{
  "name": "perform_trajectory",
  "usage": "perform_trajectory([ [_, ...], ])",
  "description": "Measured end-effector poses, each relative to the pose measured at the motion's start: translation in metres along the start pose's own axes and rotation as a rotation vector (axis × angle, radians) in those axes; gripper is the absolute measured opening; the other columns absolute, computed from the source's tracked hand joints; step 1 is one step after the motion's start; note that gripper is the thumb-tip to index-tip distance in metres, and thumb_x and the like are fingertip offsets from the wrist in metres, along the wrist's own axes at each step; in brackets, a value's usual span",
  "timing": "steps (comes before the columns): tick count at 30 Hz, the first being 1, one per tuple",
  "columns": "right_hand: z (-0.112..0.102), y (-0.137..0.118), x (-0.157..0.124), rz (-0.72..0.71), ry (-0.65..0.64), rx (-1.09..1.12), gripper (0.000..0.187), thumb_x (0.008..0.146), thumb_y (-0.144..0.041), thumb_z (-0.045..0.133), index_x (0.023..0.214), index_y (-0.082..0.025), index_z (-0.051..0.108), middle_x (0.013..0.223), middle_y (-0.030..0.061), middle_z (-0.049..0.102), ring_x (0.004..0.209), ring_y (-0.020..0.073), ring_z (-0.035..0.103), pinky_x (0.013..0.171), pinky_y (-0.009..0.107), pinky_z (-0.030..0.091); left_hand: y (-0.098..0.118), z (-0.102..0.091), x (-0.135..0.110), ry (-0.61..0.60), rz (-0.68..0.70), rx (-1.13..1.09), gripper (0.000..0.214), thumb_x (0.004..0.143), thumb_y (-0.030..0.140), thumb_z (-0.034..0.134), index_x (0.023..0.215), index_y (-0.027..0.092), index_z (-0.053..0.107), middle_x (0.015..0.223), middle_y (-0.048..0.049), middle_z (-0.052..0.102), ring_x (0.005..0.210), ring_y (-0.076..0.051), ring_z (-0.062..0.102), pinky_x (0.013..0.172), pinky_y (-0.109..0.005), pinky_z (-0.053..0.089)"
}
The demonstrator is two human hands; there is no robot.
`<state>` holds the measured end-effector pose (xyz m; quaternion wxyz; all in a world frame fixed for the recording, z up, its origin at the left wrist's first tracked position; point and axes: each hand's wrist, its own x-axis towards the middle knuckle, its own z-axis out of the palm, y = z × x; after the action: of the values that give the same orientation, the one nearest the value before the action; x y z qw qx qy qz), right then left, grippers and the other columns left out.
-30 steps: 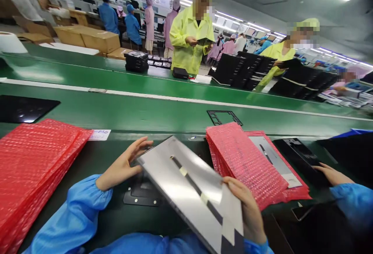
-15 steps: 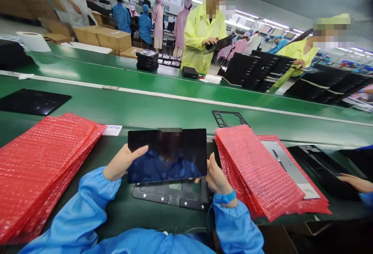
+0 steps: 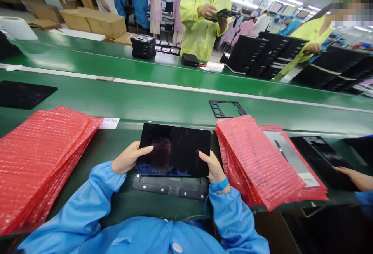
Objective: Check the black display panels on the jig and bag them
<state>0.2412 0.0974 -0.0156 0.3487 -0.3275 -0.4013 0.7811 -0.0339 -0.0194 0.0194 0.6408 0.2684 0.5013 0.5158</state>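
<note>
Both my hands hold a flat tablet (image 3: 173, 149) by its side edges, its glossy black screen facing up and reflecting my blue sleeves. My left hand (image 3: 129, 157) grips the left edge with the thumb on the glass. My right hand (image 3: 211, 166) grips the right edge, with a blue wristband just below it. Directly under the tablet's near edge lies a black fixture (image 3: 170, 187) with round metal dots. Whether the tablet touches it, I cannot tell.
Stacks of red bubble bags (image 3: 43, 160) lie to my left, and more (image 3: 256, 160) to my right under a silver panel (image 3: 287, 149). A co-worker's hand (image 3: 348, 177) rests on a black frame (image 3: 320, 157). A green conveyor belt (image 3: 131, 98) runs behind, carrying a black frame (image 3: 226, 108).
The tablet has turned from silver back up to screen up. It has levelled out over the black fixture, with both hands now on its side edges.
</note>
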Motion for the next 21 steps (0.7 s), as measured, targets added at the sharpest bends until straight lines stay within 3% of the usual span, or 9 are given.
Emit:
perform_trajectory([
  [14, 0.0, 0.001, 0.002, -0.007, 0.027, -0.019, 0.043, 0.07, -0.033, 0.079, 0.108, -0.017, 0.068, 0.095, 0.0069, 0.074, 0.089, 0.0271, 0.07, 0.083, 0.042, 0.053, -0.012, 0.001, 0.013, 0.079, -0.004, -0.061, 0.036, 0.077, 0.036, 0.071, 0.105, 0.013, 0.071, 0.1, -0.0116, 0.075, 0.09, -0.026, 0.07, 0.079, -0.032, 0.055],
  [21, 0.0, 0.002, 0.01, -0.014, -0.012, -0.024, 0.045, 0.067, -0.035, 0.08, 0.105, -0.015, 0.068, 0.099, 0.0078, 0.073, 0.095, 0.0266, 0.068, 0.09, 0.041, 0.048, -0.013, 0.006, 0.02, 0.089, -0.142, -0.159, 0.048, 0.076, 0.036, 0.072, 0.119, 0.016, 0.064, 0.114, -0.0117, 0.07, 0.103, -0.029, 0.067, 0.088, -0.036, 0.055],
])
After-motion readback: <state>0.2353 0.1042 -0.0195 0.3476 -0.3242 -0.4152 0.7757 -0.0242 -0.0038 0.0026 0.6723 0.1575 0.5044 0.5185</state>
